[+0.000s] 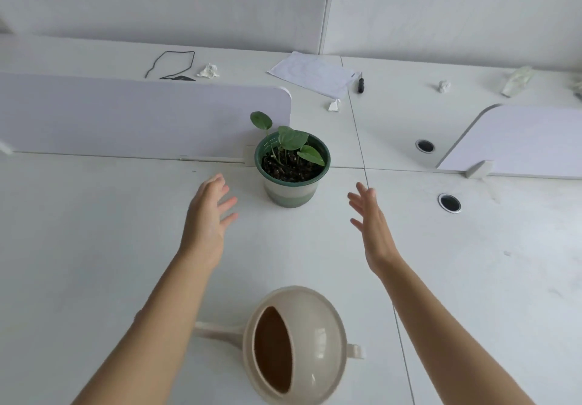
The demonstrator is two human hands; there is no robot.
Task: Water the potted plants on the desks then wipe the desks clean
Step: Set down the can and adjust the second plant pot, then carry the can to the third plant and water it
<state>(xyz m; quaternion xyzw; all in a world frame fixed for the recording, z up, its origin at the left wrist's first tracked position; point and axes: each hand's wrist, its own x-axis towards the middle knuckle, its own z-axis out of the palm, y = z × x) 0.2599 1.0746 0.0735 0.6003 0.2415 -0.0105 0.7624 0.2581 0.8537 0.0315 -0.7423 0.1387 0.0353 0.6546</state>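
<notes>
Both my arms reach out over the white desk.

Left grip: released, fingers spread, palm turned inward, holding nothing. It hovers just left of the pot, apart from it.

Right grip: also released, fingers straight and splayed, palm facing left. It is to the right of the pot and not touching it.

Between the two, a little farther off, is a round ceramic pot with a dark green rim and a cream-and-pale-green banded wall. It stands upright and is filled with dark soil. A small plant with broad green leaves grows in it. The pot stands at the rounded end of a pale lilac divider panel, near the seam where the desks meet.

At the near edge, between my forearms, a beige plastic watering can stands on the desk with its oval fill hole facing up. A long arm runs off its left side and a short stub off its right — I cannot tell whether there is water inside.

Far desk:
- white sheet of paper
- black-handled tool just beside the paper
- crumpled white tissue
- loop of thin black cord

To the right are two round black cable holes.
</notes>
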